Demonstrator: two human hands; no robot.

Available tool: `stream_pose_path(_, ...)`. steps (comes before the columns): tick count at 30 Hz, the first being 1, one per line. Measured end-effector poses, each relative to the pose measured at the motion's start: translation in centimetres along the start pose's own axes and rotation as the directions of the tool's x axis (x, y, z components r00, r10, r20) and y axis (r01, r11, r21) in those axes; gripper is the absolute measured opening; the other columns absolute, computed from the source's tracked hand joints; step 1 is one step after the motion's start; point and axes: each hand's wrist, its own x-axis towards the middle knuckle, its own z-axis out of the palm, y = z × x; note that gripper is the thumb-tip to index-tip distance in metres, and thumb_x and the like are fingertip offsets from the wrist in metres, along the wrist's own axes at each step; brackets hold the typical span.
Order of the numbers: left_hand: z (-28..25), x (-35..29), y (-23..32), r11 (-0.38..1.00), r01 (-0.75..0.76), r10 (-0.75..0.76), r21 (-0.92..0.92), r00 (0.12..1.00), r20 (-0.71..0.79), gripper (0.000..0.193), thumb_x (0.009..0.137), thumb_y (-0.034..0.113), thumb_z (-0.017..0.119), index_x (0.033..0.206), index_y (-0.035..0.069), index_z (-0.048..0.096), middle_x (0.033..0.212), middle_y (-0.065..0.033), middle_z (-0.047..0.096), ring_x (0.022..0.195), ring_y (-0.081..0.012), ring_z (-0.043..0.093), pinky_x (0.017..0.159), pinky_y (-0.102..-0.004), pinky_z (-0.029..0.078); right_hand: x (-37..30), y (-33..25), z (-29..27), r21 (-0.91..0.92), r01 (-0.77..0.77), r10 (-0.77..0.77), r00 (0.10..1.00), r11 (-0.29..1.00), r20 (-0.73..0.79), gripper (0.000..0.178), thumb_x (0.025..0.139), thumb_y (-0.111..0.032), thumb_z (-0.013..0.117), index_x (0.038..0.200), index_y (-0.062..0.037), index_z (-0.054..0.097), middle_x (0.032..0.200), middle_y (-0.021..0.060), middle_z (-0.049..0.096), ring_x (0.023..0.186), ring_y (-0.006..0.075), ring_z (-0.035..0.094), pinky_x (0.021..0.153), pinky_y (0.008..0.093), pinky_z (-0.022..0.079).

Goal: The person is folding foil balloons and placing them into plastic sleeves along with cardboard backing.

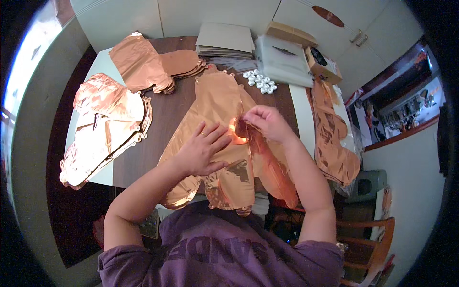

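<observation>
A flat copper-coloured foil balloon point(217, 93) lies in front of me on the brown table, its lower lobes reaching the near edge. My left hand point(203, 149) rests on it with fingers spread, a ring on one finger. Just right of the middle, my right hand point(267, 123) pinches a folded edge of the foil between thumb and fingers. A darker reddish foil piece point(270, 165) trails down below the right hand toward the near edge. Bright light reflects off the foil between the two hands.
More flat foil balloons lie in a stack at left point(107, 124), a far-left stack point(138, 62) and a number-like piece at right point(330, 138). Behind stand stacked cardboard sheets point(224, 40), small white ribbon rolls point(260, 82), clear plastic bags point(282, 60) and a cardboard box point(325, 67). A wooden chair point(375, 246) stands lower right.
</observation>
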Motion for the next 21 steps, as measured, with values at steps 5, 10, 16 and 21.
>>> stream_pose_path(5,-0.1,-0.2,-0.1,1.000,-0.001,0.001,0.008,1.000,-0.015,0.069,0.085,0.053,0.059,0.135,0.007,0.051,0.146,-0.0171,0.042,0.137,-0.0356,0.036,0.113,-0.0583,0.023,0.1,1.3,-0.6,-0.559,0.115,-0.189,0.979,0.821,-0.076,0.027,0.091,-0.009,0.061,0.117,-0.0028,0.065,0.111,0.0115,0.069,0.104,0.0226,0.066,0.092,0.0327,0.050)
stream_pose_path(10,-0.1,-0.1,-0.2,0.999,0.023,-0.021,-0.035,0.998,0.052,0.075,0.081,0.050,0.063,0.141,0.008,0.046,0.148,-0.0168,0.039,0.140,-0.0372,0.032,0.114,-0.0604,0.019,-0.1,3.1,-0.1,-0.861,0.352,-0.415,0.890,0.366,0.187,0.049,0.088,-0.020,0.064,0.134,-0.0066,0.054,0.140,0.0115,0.052,0.131,0.0321,0.046,0.111,0.0468,0.034)
stream_pose_path(16,-0.2,-0.1,-0.3,1.000,-0.004,0.004,-0.001,1.000,0.017,0.070,0.084,0.053,0.059,0.136,0.007,0.049,0.145,-0.0179,0.042,0.137,-0.0375,0.036,0.113,-0.0593,0.021,-0.3,3.1,0.4,-0.875,0.367,-0.376,0.895,0.314,0.241,0.051,0.092,-0.027,0.059,0.138,-0.0076,0.049,0.145,0.0103,0.046,0.134,0.0323,0.042,0.113,0.0496,0.030)
stream_pose_path(21,-1.3,-1.4,-0.6,0.973,0.084,-0.126,-0.217,0.974,-0.188,0.063,0.085,0.039,0.063,0.136,0.006,0.049,0.146,-0.0203,0.040,0.137,-0.0413,0.035,0.115,-0.0582,0.020,-0.6,2.9,0.5,-0.878,0.357,-0.301,0.917,0.319,0.263,0.055,0.093,-0.028,0.056,0.143,-0.0068,0.042,0.150,0.0118,0.040,0.139,0.0329,0.035,0.115,0.0507,0.025)
